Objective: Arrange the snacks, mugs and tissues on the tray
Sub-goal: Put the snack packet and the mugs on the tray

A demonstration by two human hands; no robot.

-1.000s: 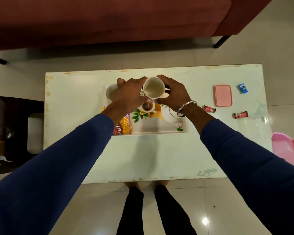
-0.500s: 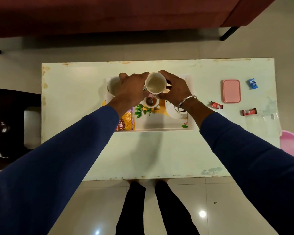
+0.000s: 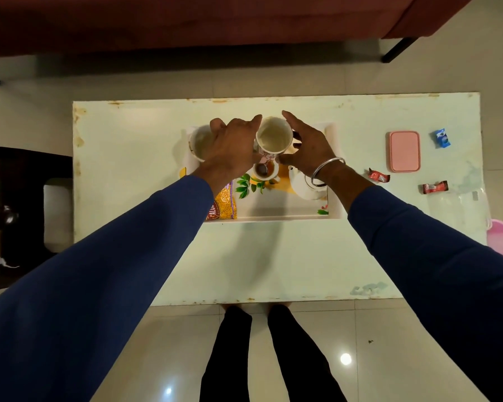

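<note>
Pale floor tiles and a dark red sofa [image 3: 186, 21] frame a long white worktop [image 3: 273, 256], where a floral tray [image 3: 282, 208] sits near the middle. A second ago both hands were wrapped round the tall mug [image 3: 274, 135]; now the fingers have straightened and fanned out. The left hand [image 3: 233, 149] is spread just beside the mug's left side, the right hand [image 3: 308, 146] is spread on its right, with a bangle at the wrist. Whether any fingertip still touches the mug cannot be told. The mug stands upright at the far part of the tray, so it appears to have just been set down and released.

Also on the tray are a second mug [image 3: 201, 140] at the far left, a small cup [image 3: 264, 169], a white teapot [image 3: 304, 185] and a yellow snack packet [image 3: 222, 203]. Off the tray on the right lie a pink box [image 3: 404, 151], a blue sachet [image 3: 442, 138] and two red wrappers [image 3: 378, 176] [image 3: 434, 187]. Judging by this, the mugs are placed and the loose snacks on the right remain to be gathered; no tissues can be made out.
</note>
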